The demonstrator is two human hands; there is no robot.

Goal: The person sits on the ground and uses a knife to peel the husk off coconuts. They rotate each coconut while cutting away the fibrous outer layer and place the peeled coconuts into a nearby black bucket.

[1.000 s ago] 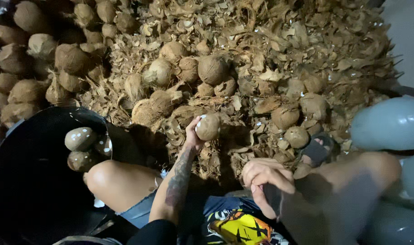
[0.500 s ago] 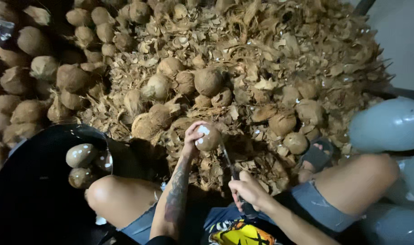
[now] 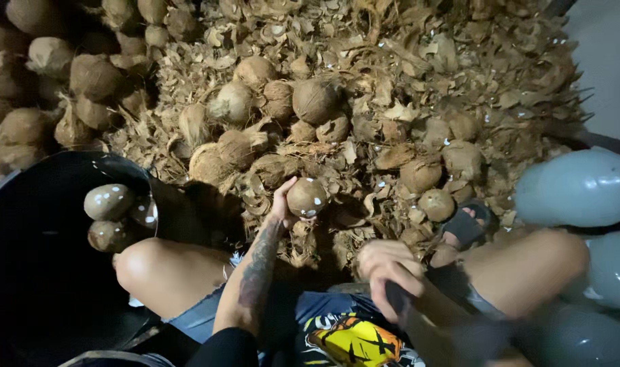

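While our left hand (image 3: 282,204) cups one coconut (image 3: 307,197), fingers curled round it, our right hand (image 3: 386,268) fists a dark handle (image 3: 398,302); three peeled coconuts (image 3: 109,202) sit in the black tub (image 3: 31,272).

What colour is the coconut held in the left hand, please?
The coconut in the left hand is brown with small white patches, in the head view.

Your left hand (image 3: 280,204) holds a coconut (image 3: 306,197) over the husk pile (image 3: 418,88); your right hand (image 3: 386,268) grips a dark handle (image 3: 396,299)
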